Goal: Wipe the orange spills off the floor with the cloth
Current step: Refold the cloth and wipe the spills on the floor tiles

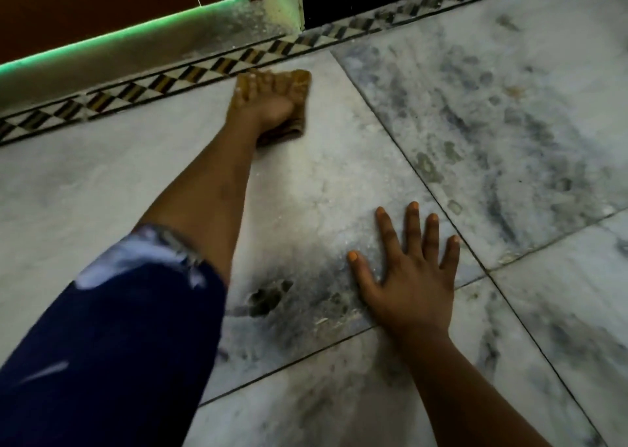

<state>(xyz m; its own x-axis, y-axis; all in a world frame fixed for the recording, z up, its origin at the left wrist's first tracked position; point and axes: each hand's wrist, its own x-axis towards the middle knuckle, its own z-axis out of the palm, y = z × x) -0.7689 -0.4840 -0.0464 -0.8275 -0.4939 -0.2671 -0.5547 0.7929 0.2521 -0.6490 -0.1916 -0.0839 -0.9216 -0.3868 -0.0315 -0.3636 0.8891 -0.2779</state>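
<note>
While left hand (268, 106) presses cloth (299, 83), patterned border (136, 90) just beyond

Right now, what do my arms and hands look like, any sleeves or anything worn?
The left arm wears a dark navy sleeve with white markings, ending near the elbow; its forearm is bare. The right arm shows no sleeve. The right hand's thumbnail looks orange. No rings or watch are visible.
</note>
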